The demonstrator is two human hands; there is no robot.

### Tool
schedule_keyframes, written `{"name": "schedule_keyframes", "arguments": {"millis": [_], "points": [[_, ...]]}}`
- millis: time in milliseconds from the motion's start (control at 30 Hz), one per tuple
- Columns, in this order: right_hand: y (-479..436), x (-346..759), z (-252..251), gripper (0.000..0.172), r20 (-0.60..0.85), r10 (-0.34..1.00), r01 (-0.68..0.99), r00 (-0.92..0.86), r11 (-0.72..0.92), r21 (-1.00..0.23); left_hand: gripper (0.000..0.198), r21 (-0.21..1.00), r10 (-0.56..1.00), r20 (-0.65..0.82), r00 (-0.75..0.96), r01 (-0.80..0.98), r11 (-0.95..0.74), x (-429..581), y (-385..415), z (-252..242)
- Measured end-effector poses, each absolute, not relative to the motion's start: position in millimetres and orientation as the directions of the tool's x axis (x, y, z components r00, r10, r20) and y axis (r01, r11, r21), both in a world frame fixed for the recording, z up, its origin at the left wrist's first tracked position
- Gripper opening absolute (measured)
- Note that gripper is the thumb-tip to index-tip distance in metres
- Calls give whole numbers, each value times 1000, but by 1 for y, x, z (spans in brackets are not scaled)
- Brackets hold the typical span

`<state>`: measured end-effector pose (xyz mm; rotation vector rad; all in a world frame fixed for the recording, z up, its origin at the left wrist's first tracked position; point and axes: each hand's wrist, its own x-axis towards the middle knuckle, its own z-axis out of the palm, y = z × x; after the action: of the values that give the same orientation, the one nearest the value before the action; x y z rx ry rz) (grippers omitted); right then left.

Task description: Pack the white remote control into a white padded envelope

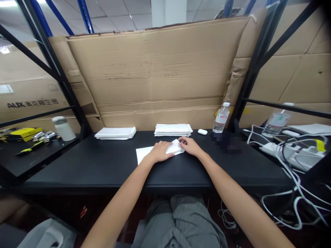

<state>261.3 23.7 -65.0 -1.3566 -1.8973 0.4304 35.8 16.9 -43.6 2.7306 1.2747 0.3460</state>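
A flat white paper bag or envelope [144, 153] lies slantwise on the black tabletop in front of me. My left hand [161, 151] rests flat across its middle, fingers stretched out, pressing it down. At the right end, my right hand [190, 146] has its fingers closed on the edge, where the paper looks folded or crumpled. The fingertips partly cover that end, so its exact shape is hidden. Just behind my hands is a stack of similar white paper pieces [173, 130]. A second white stack [115, 133] sits farther left.
A small white case [202, 132] and a water bottle [221, 119] stand at the back right, near a blurred dark patch. Cardboard [160, 72] walls off the back. White cables [292, 179] tangle at the right; a pale tumbler [63, 129] stands at the left.
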Motion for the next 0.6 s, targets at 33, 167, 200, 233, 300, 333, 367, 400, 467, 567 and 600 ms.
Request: {"name": "schedule_keyframes", "arguments": {"millis": [33,167,200,233,300,333,367,400,467,567,600], "points": [[23,261,-64,24,377,914,650,-150,379,-659,66,194,764,163,625,739,-646,36,17,-44],[21,258,-62,24,379,913,610,-148,387,-692,66,189,757,169,631,733,-653,35,18,-45],[20,257,-61,23,382,912,599,-149,390,-699,66,184,756,169,633,733,-655,35,18,-45],[20,257,-60,23,385,911,588,-147,393,-707,66,179,756,168,633,734,-655,35,18,-45],[18,256,-59,22,384,912,569,-145,394,-722,66,170,757,165,632,738,-653,35,18,-45],[18,256,-59,21,383,913,561,-143,394,-729,66,167,757,165,632,739,-653,35,18,-45],[18,255,-59,21,383,913,554,-142,394,-734,66,164,757,166,632,739,-654,35,18,-45],[18,255,-59,21,385,912,545,-143,397,-738,66,161,755,168,634,738,-655,36,18,-45],[19,255,-60,21,388,909,524,-152,407,-748,66,156,754,170,635,738,-656,36,17,-45],[21,254,-62,22,367,917,472,-155,395,-788,65,150,761,164,628,747,-648,37,17,-44],[22,253,-62,22,348,926,451,-149,377,-809,64,152,763,163,626,748,-646,37,17,-44]]}}
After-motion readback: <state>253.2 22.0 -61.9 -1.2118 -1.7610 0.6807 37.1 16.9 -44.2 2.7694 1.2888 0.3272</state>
